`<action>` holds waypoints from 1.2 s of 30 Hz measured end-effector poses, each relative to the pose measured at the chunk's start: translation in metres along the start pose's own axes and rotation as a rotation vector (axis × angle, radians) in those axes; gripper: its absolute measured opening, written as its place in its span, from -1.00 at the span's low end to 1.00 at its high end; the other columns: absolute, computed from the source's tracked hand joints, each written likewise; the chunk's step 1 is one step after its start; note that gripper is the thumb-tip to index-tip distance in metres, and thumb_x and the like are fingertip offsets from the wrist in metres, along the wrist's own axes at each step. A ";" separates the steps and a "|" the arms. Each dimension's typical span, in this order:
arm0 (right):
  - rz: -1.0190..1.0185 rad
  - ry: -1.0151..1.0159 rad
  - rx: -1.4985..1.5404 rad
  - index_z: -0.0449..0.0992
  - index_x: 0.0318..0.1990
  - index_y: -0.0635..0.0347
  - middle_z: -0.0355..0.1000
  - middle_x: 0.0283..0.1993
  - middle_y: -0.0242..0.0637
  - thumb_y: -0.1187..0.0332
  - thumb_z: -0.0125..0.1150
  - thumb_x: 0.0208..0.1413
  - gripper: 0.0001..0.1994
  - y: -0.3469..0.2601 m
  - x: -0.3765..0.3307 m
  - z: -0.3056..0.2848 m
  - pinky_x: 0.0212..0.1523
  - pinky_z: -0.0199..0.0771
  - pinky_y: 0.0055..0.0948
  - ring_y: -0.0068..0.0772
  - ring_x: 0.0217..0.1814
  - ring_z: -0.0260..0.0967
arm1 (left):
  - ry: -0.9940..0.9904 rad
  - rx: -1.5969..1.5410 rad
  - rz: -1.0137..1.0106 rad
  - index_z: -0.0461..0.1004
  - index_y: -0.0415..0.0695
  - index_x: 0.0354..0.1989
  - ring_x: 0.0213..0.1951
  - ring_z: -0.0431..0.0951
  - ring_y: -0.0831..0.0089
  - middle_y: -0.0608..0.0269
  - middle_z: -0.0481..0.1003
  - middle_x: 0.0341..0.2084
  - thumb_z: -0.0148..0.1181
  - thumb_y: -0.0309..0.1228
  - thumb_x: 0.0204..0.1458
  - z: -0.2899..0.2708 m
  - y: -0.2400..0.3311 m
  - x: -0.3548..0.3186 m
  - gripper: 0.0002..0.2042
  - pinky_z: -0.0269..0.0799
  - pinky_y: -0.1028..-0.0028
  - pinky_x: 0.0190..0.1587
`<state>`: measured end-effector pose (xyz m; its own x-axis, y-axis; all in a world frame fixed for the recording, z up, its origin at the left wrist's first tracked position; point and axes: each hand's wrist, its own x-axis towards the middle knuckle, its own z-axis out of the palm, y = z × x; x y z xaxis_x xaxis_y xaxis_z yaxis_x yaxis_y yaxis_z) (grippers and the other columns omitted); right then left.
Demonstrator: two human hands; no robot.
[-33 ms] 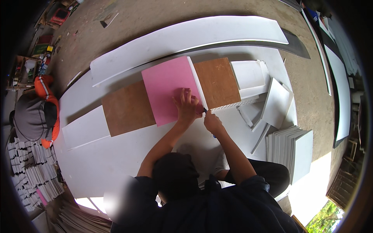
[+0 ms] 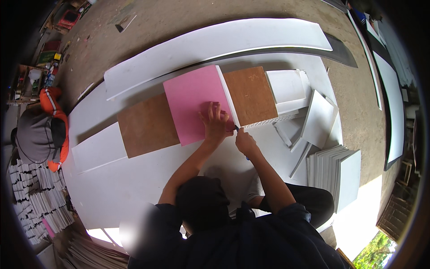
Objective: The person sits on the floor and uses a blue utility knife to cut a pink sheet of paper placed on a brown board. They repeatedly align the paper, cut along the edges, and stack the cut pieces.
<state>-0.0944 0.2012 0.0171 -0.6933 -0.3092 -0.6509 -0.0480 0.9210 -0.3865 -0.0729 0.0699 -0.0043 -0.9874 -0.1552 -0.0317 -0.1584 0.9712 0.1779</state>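
My left hand (image 2: 216,124) presses down on a pink square board (image 2: 190,89), fingers spread across its right part. A white strip (image 2: 229,99) shows along the board's right edge. My right hand (image 2: 246,142) is closed round a utility knife (image 2: 237,128); its dark tip is at the near right corner of the pink board, and a bit of blue shows below the fist. The pink board lies over a brown wooden board (image 2: 148,125), which shows on its left. Another brown stretch of board (image 2: 251,95) shows on its right. White foam sheet (image 2: 99,145) extends from under the brown board.
A long white sheet (image 2: 215,42) lies beyond the boards. On the right are loose white pieces (image 2: 319,120) and a stack of white sheets (image 2: 336,172). A grey and orange bag (image 2: 38,136) stands at the left, near bundled white strips (image 2: 40,197).
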 end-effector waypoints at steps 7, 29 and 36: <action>0.028 0.079 -0.058 0.12 -0.22 0.26 0.42 -0.36 0.07 0.44 -0.21 0.05 -0.85 -0.005 -0.011 0.018 -0.22 0.39 -0.07 0.04 -0.24 0.41 | 0.045 0.030 0.027 0.34 0.00 -0.21 0.20 -0.17 -0.04 0.08 0.00 0.13 0.35 0.06 -0.62 0.002 -0.001 -0.003 -0.31 -0.31 -0.43 -0.04; -0.092 0.207 -0.056 0.16 -0.22 0.32 0.41 -0.44 0.07 0.40 -0.09 0.04 -0.79 -0.014 0.005 0.002 -0.33 0.42 -0.09 0.06 -0.33 0.42 | 0.091 -0.008 0.058 0.34 -0.03 -0.26 0.19 -0.12 -0.06 0.05 0.07 0.11 0.37 0.01 -0.62 -0.002 -0.002 -0.001 -0.35 -0.35 -0.43 -0.03; -0.013 0.094 -0.122 0.22 -0.22 0.29 0.42 -0.27 -0.02 0.37 -0.03 0.00 -0.78 -0.030 0.023 -0.007 -0.25 0.45 -0.20 -0.07 -0.19 0.42 | 0.247 0.007 0.072 0.34 -0.02 -0.23 0.21 -0.17 -0.04 0.04 0.03 0.11 0.35 0.03 -0.59 0.018 -0.005 -0.003 -0.34 -0.29 -0.41 -0.04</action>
<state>-0.1139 0.1677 0.0185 -0.7558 -0.3029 -0.5806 -0.1400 0.9408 -0.3086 -0.0688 0.0685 -0.0223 -0.9670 -0.1246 0.2222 -0.0889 0.9825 0.1637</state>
